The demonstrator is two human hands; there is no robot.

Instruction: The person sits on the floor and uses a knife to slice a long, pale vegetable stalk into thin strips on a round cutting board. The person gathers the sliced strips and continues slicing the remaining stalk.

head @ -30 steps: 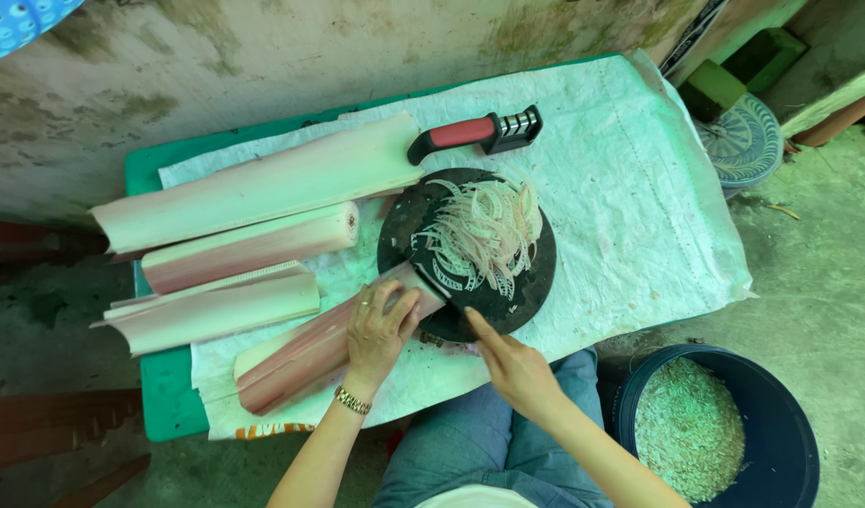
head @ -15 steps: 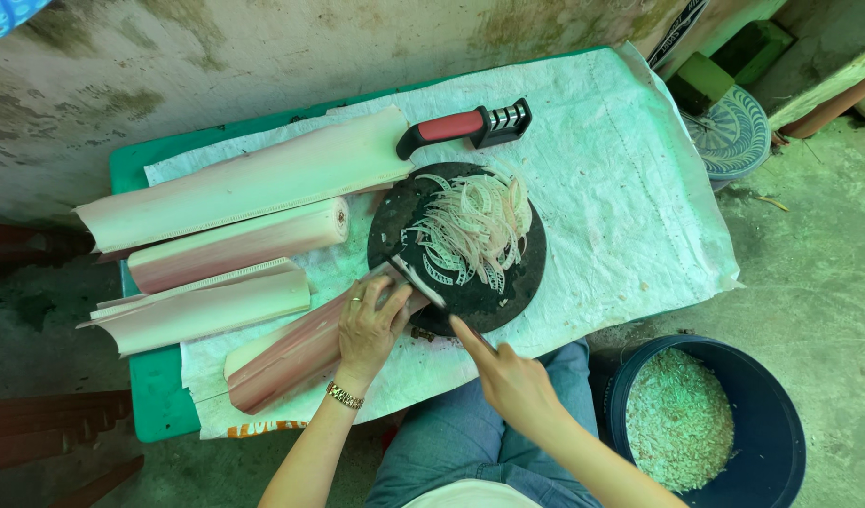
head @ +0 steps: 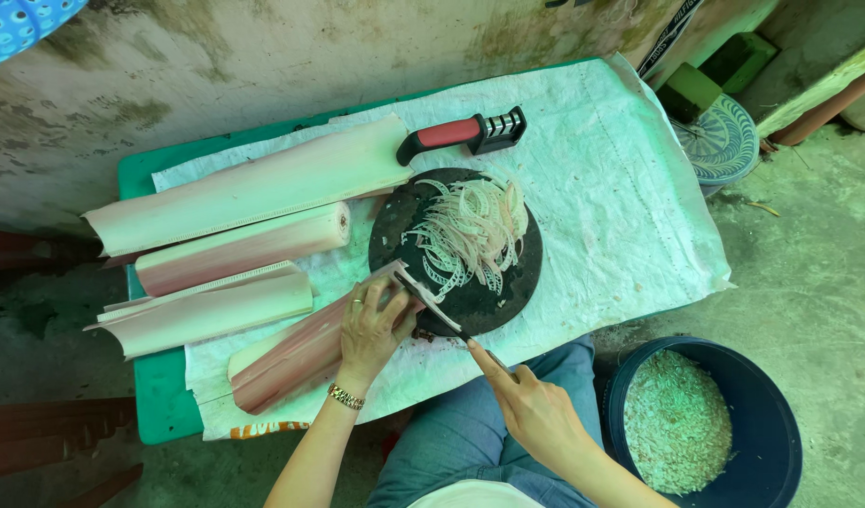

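Pink banana stem (head: 301,353) held in left grip (head: 371,329), cut end on round black board (head: 456,249). Right grip (head: 531,404) closed on knife (head: 432,306), blade at stem's end. Pale shreds (head: 470,230) beyond; bench (head: 160,404) beneath.

The knife (head: 431,301) handle is hidden inside the right hand (head: 531,406).

At my lower right sits a dark bucket (head: 780,414) of shreds; a red-handled sharpener (head: 463,134) lies upper centre; a patterned stool (head: 721,143) stands upper right.
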